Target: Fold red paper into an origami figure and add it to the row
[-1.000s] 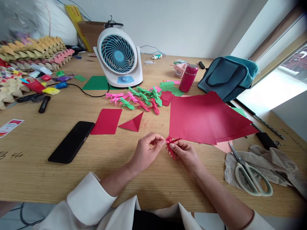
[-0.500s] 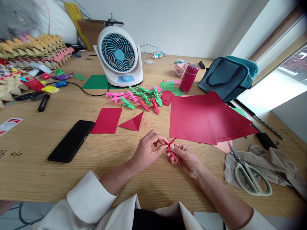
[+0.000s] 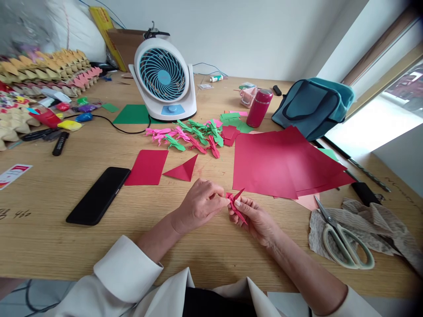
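Observation:
A small red folded paper figure (image 3: 235,203) with narrow pointed ends is pinched between the thumb and fingers of my right hand (image 3: 256,216). My left hand (image 3: 203,202) is closed, its thumb and forefinger pinching the left tip of the same figure. Beyond my hands lie a folded red paper triangle (image 3: 185,169) and a stack of red paper rectangles (image 3: 147,167). Several finished folded figures (image 3: 194,134) in pink, green and red form a pile farther back.
Large red sheets (image 3: 264,163) cover the right middle of the table. Scissors (image 3: 343,240) rest on a crumpled cloth (image 3: 373,224) at right. A black phone (image 3: 99,195) lies left. Behind stand a fan (image 3: 164,79), a red flask (image 3: 260,108) and a teal bag (image 3: 312,108).
My left hand has turned over, so its back now faces up and its fingers are curled closer together at the figure's left tip. My right hand has barely moved.

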Available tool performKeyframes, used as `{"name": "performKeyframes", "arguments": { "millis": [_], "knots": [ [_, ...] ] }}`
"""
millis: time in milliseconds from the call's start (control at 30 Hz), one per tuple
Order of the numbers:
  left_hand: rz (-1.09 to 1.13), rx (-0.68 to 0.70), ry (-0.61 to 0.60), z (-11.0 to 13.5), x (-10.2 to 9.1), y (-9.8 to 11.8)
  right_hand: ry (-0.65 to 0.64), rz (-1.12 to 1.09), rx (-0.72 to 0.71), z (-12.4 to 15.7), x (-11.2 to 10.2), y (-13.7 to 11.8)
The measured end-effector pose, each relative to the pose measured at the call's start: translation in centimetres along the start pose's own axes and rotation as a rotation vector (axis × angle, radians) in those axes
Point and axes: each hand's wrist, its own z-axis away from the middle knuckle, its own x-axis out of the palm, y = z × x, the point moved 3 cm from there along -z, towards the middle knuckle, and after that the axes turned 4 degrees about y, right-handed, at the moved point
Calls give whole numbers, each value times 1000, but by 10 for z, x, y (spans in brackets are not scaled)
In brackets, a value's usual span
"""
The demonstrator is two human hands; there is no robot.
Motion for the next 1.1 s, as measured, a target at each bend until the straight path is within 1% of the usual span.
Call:
{"name": "performKeyframes", "arguments": {
  "millis": [67, 133, 200, 267, 367, 433, 533, 633, 733, 800, 900, 1000, 1100],
  "knots": [
    [-18, 12, -7, -1, 0, 2, 6, 39, -61, 0, 0, -1],
    [30, -64, -16, -2, 2, 3, 23, 138, -174, -1, 0, -4],
    [139, -200, 22, -2, 5, 5, 48, 282, -313, -2, 0, -7],
    [257, -365, 74, -2, 10, 5, 81, 401, -437, -1, 0, -9],
    [382, -581, 101, 0, 18, 3, 118, 527, -563, 0, -2, -9],
    [483, -708, 78, 3, 23, -1, 138, 613, -617, 2, -3, -8],
    [678, -870, 9, 7, 28, -9, 139, 709, -674, 4, -3, -8],
    [849, -966, -66, 12, 32, -14, 96, 720, -706, 5, -2, -9],
    [963, -1013, -116, 14, 35, -18, 64, 693, -695, 5, 0, -10],
    [988, -1035, -131, 16, 36, -18, 57, 691, -698, 5, 1, -10],
    [980, -1009, -138, 15, 35, -17, 50, 689, -710, 4, 1, -9],
    [826, -885, -84, 11, 29, -14, 47, 636, -667, 1, 0, -6],
    [639, -789, -53, 6, 23, -11, 40, 508, -561, -3, 0, -3]
  ]
}}
